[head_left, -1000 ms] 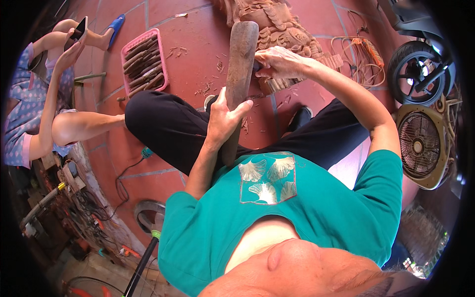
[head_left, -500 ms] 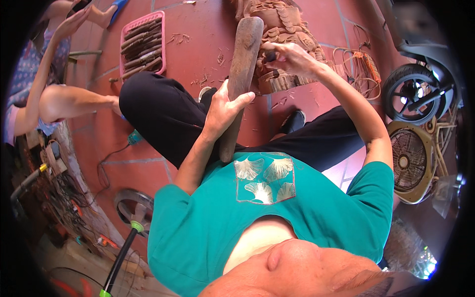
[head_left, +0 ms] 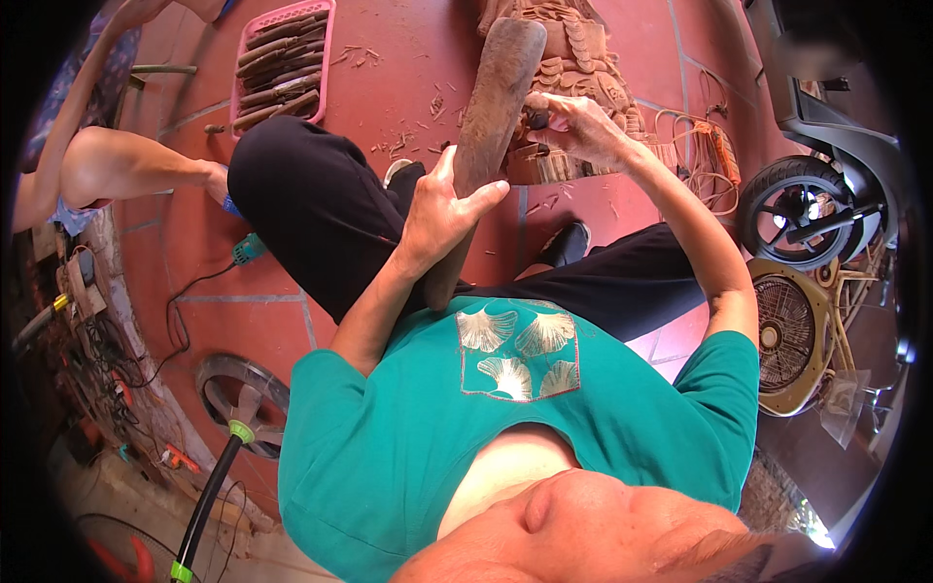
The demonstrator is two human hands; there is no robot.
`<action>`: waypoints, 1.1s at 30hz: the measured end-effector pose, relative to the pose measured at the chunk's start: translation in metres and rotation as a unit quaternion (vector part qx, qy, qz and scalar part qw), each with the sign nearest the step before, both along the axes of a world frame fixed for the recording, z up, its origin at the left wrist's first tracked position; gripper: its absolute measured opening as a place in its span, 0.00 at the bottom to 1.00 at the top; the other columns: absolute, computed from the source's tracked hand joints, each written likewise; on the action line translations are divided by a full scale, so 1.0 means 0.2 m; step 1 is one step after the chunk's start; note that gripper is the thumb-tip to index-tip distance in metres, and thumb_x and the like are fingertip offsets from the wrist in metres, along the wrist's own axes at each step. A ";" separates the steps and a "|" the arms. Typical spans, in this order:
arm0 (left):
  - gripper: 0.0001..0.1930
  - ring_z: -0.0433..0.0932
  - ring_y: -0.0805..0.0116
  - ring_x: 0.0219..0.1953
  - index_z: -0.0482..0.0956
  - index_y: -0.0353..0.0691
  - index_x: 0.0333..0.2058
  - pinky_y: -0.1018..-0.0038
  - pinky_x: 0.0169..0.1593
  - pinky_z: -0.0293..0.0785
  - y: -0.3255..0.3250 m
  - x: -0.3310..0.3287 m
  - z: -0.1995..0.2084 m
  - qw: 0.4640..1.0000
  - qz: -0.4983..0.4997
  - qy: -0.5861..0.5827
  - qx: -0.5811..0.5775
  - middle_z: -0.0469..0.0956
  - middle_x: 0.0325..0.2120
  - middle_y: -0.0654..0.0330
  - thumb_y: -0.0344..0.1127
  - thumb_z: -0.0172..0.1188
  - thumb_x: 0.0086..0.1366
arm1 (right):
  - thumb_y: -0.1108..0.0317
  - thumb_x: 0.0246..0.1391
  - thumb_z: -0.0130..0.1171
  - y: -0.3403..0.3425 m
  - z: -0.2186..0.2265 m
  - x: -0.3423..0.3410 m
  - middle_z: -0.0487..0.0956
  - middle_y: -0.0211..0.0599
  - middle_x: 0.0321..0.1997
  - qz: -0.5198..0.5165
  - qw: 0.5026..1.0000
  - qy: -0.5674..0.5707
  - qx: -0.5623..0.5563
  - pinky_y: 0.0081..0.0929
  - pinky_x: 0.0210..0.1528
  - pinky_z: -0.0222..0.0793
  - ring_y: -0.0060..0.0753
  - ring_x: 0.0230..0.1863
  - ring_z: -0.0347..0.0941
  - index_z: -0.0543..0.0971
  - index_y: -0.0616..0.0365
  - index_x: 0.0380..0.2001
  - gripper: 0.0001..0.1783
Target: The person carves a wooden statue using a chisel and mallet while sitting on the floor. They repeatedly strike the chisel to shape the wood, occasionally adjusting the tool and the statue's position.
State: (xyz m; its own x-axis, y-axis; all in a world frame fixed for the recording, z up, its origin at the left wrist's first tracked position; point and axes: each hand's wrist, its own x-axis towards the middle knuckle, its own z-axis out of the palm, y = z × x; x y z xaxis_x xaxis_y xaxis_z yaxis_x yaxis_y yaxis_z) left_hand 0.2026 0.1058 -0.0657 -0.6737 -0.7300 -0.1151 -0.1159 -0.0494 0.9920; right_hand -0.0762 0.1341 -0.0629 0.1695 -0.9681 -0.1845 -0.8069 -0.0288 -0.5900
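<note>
On the red tiled floor (head_left: 408, 29) at left, a pink plastic basket (head_left: 329, 58) holds a row of long brown tools (head_left: 282, 73). The left hand (head_left: 442, 214) wraps its fingers around a wooden club (head_left: 501, 87), which slants up from the lap. Just beside it, the right hand (head_left: 588, 134) has its fingers closed on a dark, blunt-ended piece (head_left: 537, 119), partly hidden. Beyond that hand lies an ornate wood carving (head_left: 578, 73); farther right stand a box fan (head_left: 821, 335) and a black wheel (head_left: 754, 219).

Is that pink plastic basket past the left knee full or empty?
Well filled: slim, brown, rod-shaped tools lie side by side across the pink plastic basket, covering most of its bottom.
</note>
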 end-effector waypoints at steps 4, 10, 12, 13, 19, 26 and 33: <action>0.28 0.86 0.57 0.43 0.72 0.25 0.52 0.65 0.48 0.80 0.01 -0.01 0.03 1.000 0.020 0.018 -0.014 0.85 0.39 0.42 0.42 0.70 0.62 | 0.57 0.56 0.69 -0.01 -0.07 0.01 0.79 0.44 0.31 0.035 0.999 -0.025 -0.029 0.46 0.39 0.72 0.53 0.38 0.79 0.71 0.60 0.37 0.21; 0.29 0.86 0.60 0.43 0.71 0.25 0.54 0.66 0.49 0.80 0.02 -0.02 -0.07 0.997 0.021 -0.056 -0.050 0.85 0.40 0.44 0.41 0.69 0.63 | 0.59 0.55 0.70 -0.03 -0.05 0.04 0.79 0.46 0.32 0.069 0.997 -0.005 -0.042 0.48 0.38 0.72 0.57 0.38 0.78 0.71 0.60 0.39 0.21; 0.28 0.85 0.61 0.42 0.71 0.25 0.54 0.67 0.49 0.80 0.01 -0.01 -0.09 1.000 0.004 -0.012 0.008 0.85 0.40 0.45 0.40 0.68 0.63 | 0.59 0.55 0.69 -0.03 -0.07 0.04 0.79 0.46 0.32 0.066 0.997 -0.001 -0.039 0.49 0.37 0.72 0.58 0.38 0.78 0.71 0.59 0.40 0.21; 0.28 0.85 0.61 0.41 0.71 0.26 0.55 0.67 0.48 0.80 0.01 0.00 -0.07 0.999 -0.004 0.010 0.038 0.85 0.40 0.46 0.39 0.68 0.64 | 0.59 0.55 0.69 -0.03 -0.07 0.04 0.79 0.46 0.32 0.065 0.997 0.001 -0.037 0.49 0.37 0.72 0.58 0.39 0.78 0.71 0.59 0.41 0.21; 0.27 0.83 0.62 0.44 0.70 0.27 0.55 0.67 0.53 0.77 0.02 0.00 0.05 0.996 0.072 0.037 0.027 0.84 0.41 0.46 0.38 0.67 0.64 | 0.59 0.54 0.69 -0.05 -0.05 0.04 0.79 0.47 0.35 0.080 0.996 0.029 -0.029 0.50 0.39 0.72 0.60 0.41 0.78 0.71 0.61 0.42 0.22; 0.28 0.78 0.68 0.49 0.71 0.29 0.56 0.68 0.55 0.74 0.00 0.00 -0.03 0.990 -0.021 0.013 0.138 0.81 0.46 0.51 0.43 0.66 0.65 | 0.56 0.57 0.68 -0.04 -0.07 0.01 0.81 0.48 0.36 0.040 0.999 0.000 0.004 0.47 0.40 0.74 0.53 0.38 0.81 0.74 0.54 0.58 0.28; 0.25 0.77 0.73 0.41 0.73 0.31 0.53 0.72 0.49 0.75 -0.02 0.01 -0.04 0.992 0.003 0.006 0.126 0.80 0.38 0.58 0.43 0.67 0.65 | 0.52 0.60 0.66 -0.03 -0.02 -0.03 0.81 0.46 0.32 -0.053 0.998 0.005 0.013 0.43 0.38 0.76 0.49 0.37 0.83 0.74 0.51 0.60 0.29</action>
State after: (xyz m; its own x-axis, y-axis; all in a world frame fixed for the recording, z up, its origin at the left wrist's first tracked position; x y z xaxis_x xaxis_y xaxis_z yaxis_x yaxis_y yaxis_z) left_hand 0.2055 0.1025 -0.0734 -0.6713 -0.6834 -0.2870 -0.1033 -0.2972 0.9492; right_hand -0.0828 0.1284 -0.0662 0.0645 -0.9751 -0.2120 -0.8109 0.0726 -0.5806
